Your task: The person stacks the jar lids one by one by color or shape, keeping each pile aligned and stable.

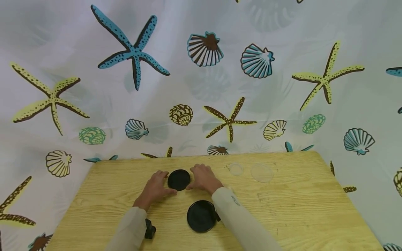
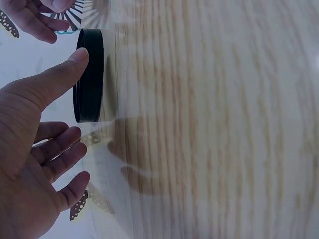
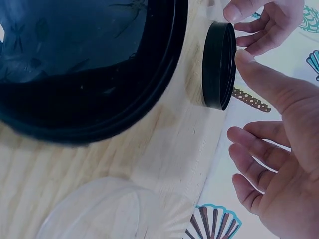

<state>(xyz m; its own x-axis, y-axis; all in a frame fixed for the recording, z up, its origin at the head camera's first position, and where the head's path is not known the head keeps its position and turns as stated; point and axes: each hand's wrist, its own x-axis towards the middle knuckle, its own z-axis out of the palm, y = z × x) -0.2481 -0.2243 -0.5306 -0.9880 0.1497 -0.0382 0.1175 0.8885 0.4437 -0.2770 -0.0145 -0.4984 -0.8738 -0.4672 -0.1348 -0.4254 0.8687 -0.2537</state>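
A small round black lid [image 1: 179, 180] with a low rim lies on the wooden table between the two hands. To its left, my left hand [image 1: 156, 186] has its fingers and thumb spread around the near and left side. My right hand [image 1: 202, 177] mirrors it on the right, thumb toward the lid's near edge. In the left wrist view, the left thumb overlaps the lid [image 2: 92, 97], while the other fingers stay apart from it. The right thumb tip reaches the lid's rim [image 3: 217, 69] in the right wrist view; the remaining fingers are loosely bent around air.
A larger black round lid [image 1: 201, 216] with a raised rim lies nearer, partly beside the right sleeve [image 1: 240, 216]. Two clear round discs [image 1: 236, 169] [image 1: 262, 173] are at the back right. A shell-and-starfish-printed cloth [image 1: 176, 83] hangs behind the table [image 1: 298, 202].
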